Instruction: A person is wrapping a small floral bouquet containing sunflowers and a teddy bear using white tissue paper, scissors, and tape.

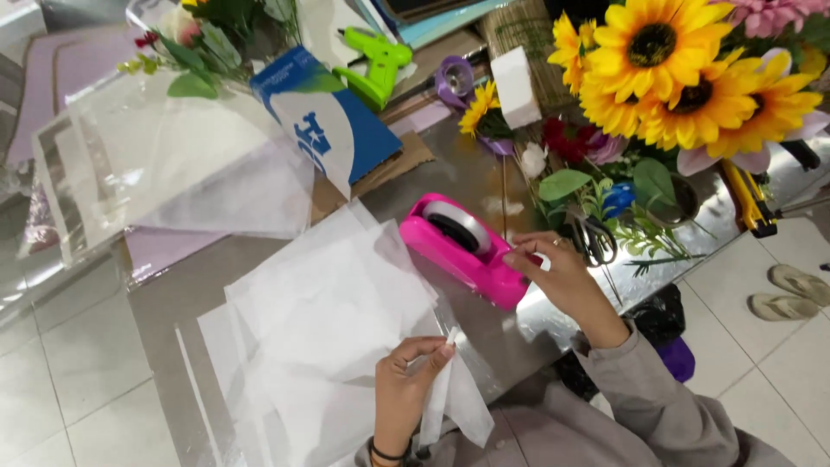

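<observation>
R hand [553,272] at tape dispenser [467,246]

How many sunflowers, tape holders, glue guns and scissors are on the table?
Sunflowers: 5, four big ones and a small one
Pink tape dispenser: 1, right hand at its front end
Green glue gun: 1
Scissors: 1
Total: 8

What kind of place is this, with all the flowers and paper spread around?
Probably a florist's or craft worktable for making bouquets. Artificial sunflowers stand at the back, white tissue sheets lie spread out, and a green glue gun sits behind. The right hand is at a pink tape dispenser; the left hand pinches tissue.
</observation>
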